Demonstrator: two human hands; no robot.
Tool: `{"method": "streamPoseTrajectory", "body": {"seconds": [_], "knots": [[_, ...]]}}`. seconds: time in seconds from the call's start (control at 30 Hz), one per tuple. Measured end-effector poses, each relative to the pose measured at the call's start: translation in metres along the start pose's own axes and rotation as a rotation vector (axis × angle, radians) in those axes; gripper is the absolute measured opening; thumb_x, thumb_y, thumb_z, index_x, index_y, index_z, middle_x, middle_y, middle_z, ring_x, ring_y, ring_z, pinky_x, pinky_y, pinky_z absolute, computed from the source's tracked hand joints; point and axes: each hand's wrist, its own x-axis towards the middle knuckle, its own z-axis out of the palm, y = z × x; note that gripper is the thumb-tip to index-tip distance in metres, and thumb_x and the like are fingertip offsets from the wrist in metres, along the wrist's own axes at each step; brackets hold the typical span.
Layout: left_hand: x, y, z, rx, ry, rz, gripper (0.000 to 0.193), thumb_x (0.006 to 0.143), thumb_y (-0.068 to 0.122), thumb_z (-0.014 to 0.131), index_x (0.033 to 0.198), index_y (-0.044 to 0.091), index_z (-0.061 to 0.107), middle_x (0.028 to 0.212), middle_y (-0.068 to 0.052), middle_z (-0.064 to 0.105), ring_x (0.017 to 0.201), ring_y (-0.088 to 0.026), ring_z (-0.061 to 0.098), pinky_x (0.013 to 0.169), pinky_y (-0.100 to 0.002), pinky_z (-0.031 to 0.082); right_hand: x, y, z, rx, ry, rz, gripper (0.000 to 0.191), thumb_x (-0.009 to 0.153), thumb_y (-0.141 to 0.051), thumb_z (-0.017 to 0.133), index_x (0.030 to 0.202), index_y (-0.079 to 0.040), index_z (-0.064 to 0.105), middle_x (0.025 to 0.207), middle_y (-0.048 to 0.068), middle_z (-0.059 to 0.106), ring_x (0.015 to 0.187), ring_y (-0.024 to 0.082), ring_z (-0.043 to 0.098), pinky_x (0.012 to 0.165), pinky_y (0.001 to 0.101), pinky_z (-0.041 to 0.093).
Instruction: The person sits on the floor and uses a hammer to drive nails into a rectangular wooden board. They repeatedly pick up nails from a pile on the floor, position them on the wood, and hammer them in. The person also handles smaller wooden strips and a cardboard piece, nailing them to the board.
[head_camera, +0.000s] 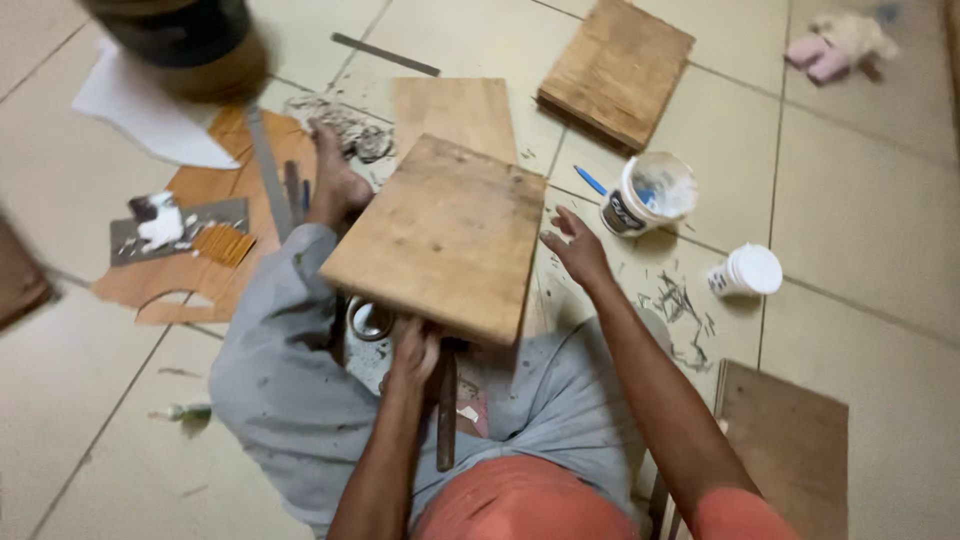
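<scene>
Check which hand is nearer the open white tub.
Right. The right hand hovers open just left of the open white tub; the left hand grips the wooden board edge, farther away.

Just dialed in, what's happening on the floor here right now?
A person sits on the tiled floor with a wooden board tilted over their lap. The left hand grips the board's near edge, beside a dark tool handle. The right hand is open, fingers spread, just off the board's right edge. An open plastic tub, its white lid, a blue pen and more boards lie around.
</scene>
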Motion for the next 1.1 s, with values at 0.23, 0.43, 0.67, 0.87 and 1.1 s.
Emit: {"method": "streamPoseTrajectory", "body": {"seconds": [0.23, 0.43, 0.67, 0.87, 1.1], "knots": [[-0.102, 0.014, -0.078, 0.098, 0.076, -0.035, 0.040, 0.098, 0.018, 0.067, 0.135, 0.003, 0.058, 0.128, -0.008, 0.066, 0.118, -0.024, 0.062, 0.103, -0.042, 0.050, -0.011, 0.085, 0.057, 0.929, -0.071, 0.572, 0.052, 0.105, -0.032, 0.063, 0.145, -0.001, 0.052, 0.119, 0.012, 0.067, 0.103, 0.023, 0.066, 0.079, 0.0386, 0.054], [-0.142, 0.014, -0.112, 0.156, 0.198, -0.079, 0.042, 0.095, 0.019, 0.067, 0.134, 0.005, 0.059, 0.123, -0.006, 0.068, 0.113, -0.023, 0.064, 0.097, -0.042, 0.051, -0.012, 0.085, 0.087, 1.389, -0.113, 0.674, 0.048, 0.107, -0.038, 0.052, 0.136, 0.000, 0.058, 0.127, 0.017, 0.069, 0.114, 0.029, 0.069, 0.094, 0.0440, 0.060], [-0.155, 0.019, -0.109, -0.300, 0.142, -0.094, 0.066, 0.086, 0.037, 0.077, 0.137, -0.001, 0.059, 0.135, -0.015, 0.066, 0.125, -0.030, 0.060, 0.108, -0.047, 0.044, -0.002, 0.090, 0.087, 1.481, -0.085, 0.620, 0.049, 0.102, -0.040, 0.054, 0.136, -0.004, 0.059, 0.129, 0.017, 0.069, 0.116, 0.033, 0.068, 0.097, 0.0508, 0.057], [-0.159, 0.012, -0.096, -0.078, 0.231, -0.018, 0.072, 0.081, 0.044, 0.083, 0.138, 0.009, 0.056, 0.144, -0.005, 0.060, 0.134, -0.025, 0.055, 0.116, -0.046, 0.041, 0.002, 0.093, 0.084, 1.385, -0.120, 0.628, 0.051, 0.100, -0.044, 0.056, 0.136, -0.008, 0.059, 0.130, 0.016, 0.069, 0.118, 0.031, 0.067, 0.099, 0.0515, 0.056], [-0.162, 0.025, -0.091, 0.215, 0.389, -0.039, 0.069, 0.087, 0.045, 0.074, 0.141, 0.005, 0.058, 0.134, -0.009, 0.066, 0.122, -0.028, 0.060, 0.098, -0.047, 0.045, -0.016, 0.111, 0.081, 1.322, -0.076, 0.639, 0.046, 0.100, -0.034, 0.060, 0.132, -0.001, 0.062, 0.127, 0.018, 0.070, 0.115, 0.031, 0.068, 0.098, 0.0480, 0.057]]}}
